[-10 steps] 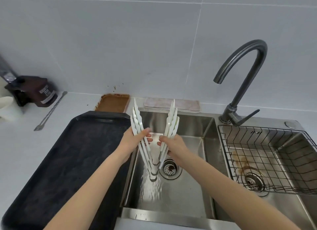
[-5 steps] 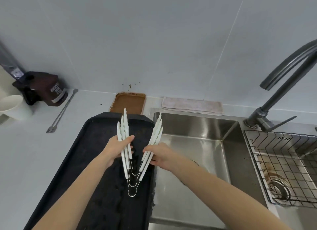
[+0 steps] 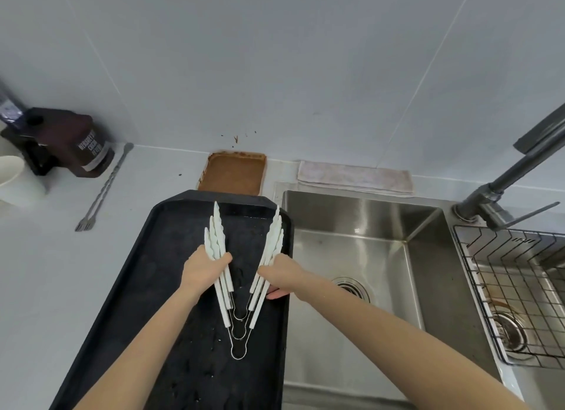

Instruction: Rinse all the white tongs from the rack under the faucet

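I see a pale grey counter (image 3: 36, 272) running along the tiled wall. On it, at my far left, stands a white cup (image 3: 13, 179), with a dark brown bottle (image 3: 76, 143) just beside it near the wall. A thin metal fork (image 3: 104, 188) lies slanted to the right of the bottle. A black tray (image 3: 171, 333) takes up the middle, its right edge against the sink (image 3: 360, 257) set into the counter. Behind the tray sits a brown dish (image 3: 234, 173), and a folded cloth (image 3: 354, 177) lies behind the sink. The faucet (image 3: 495, 195) rises at the sink's right rear corner.
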Demonstrator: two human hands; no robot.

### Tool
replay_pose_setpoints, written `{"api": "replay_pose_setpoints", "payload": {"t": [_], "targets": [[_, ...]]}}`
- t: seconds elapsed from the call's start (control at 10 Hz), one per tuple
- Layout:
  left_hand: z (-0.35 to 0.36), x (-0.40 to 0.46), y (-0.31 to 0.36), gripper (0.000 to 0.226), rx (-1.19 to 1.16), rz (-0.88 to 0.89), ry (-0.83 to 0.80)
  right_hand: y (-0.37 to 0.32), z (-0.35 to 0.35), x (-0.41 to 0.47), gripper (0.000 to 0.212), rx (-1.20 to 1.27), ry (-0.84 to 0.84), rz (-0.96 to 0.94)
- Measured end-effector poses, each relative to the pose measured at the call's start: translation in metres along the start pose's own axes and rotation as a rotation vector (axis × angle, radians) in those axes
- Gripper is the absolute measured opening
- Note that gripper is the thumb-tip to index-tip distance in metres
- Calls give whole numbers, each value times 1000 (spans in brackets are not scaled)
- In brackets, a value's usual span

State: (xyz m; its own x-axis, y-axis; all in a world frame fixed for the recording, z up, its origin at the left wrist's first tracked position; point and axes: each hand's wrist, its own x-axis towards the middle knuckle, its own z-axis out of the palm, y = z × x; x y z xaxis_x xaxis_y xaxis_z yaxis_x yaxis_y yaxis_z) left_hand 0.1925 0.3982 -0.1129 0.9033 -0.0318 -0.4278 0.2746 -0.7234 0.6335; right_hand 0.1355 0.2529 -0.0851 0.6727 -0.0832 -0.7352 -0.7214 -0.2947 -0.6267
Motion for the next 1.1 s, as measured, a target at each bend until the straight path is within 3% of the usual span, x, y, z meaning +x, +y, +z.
{"api": "replay_pose_setpoints", "payload": {"t": [0.1,0.2,0.3,0.5,0.6,0.7,0.9,1.1], "targets": [[3,0,-5,32,59,9,45,0,2,-2,22,-344,95,-86],[4,-1,-5,40,97,29,79,5,3,-2,23,-527,191,-157],[6,-1,-3,49,166,76,116,8,5,1,39,-567,267,-171],[10,1,-2,63,208,155,132,9,6,6,37,-471,273,-157],[10,4,-4,64,232,161,133,11,8,5,51,-467,288,-159],[9,8,-5,72,266,160,129,15,10,4,83,-505,315,-205],[15,8,-9,84,395,231,230,21,5,3,86,-526,338,-257],[17,4,-7,78,372,241,255,25,0,-3,77,-542,357,-321]]}}
